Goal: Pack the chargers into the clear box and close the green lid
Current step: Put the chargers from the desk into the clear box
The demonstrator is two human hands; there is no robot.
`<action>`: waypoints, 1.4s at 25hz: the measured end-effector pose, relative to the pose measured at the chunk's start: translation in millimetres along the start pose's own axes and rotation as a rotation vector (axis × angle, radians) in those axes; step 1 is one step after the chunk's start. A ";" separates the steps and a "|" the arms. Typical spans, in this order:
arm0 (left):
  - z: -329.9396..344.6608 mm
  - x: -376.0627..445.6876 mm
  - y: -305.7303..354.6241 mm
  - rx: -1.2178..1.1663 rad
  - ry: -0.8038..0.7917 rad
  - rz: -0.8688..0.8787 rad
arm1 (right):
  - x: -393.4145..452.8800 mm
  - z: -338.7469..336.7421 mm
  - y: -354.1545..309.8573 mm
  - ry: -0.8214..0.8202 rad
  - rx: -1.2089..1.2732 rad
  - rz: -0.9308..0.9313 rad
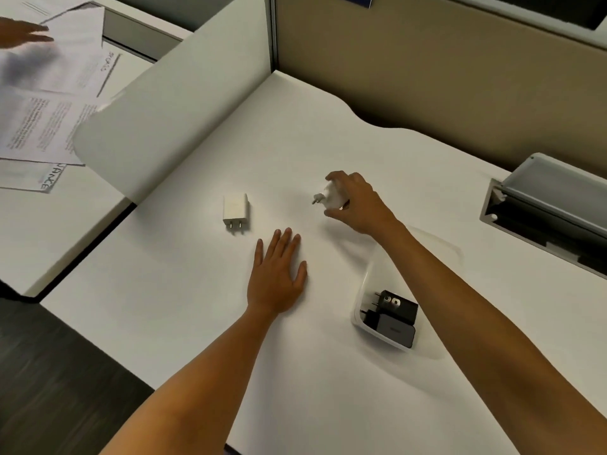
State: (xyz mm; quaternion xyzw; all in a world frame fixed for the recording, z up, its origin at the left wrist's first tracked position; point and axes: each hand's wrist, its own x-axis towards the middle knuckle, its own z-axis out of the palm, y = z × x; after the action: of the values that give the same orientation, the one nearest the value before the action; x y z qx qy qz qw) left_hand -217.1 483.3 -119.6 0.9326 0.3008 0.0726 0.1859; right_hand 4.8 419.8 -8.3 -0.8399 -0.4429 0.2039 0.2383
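Even, soft light falls on the white tabletop [203, 323] with faint shadows under the arms, while the papers [49, 93] at far left blur and edges bend.

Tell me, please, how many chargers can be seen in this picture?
4. One white charger lies on the table; another white charger is held by the right hand; two black chargers sit in the clear box. The forearm may hide more.
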 end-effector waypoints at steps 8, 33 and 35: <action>1.3 -0.9 -0.2 -0.015 0.014 0.011 | -137.8 -61.9 14.5 0.045 0.216 0.528; 2.2 -1.5 2.0 -0.022 0.018 0.014 | -173.1 14.9 53.9 0.102 -0.066 0.629; 2.0 -1.4 2.2 -0.018 0.016 0.013 | -174.8 12.9 56.0 0.064 -0.068 0.599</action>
State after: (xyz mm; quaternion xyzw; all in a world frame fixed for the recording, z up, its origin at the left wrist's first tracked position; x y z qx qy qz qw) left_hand -216.6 480.2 -120.7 0.9321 0.2957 0.0838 0.1915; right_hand -57.8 247.8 -28.2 -0.9467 -0.1742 0.2234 0.1532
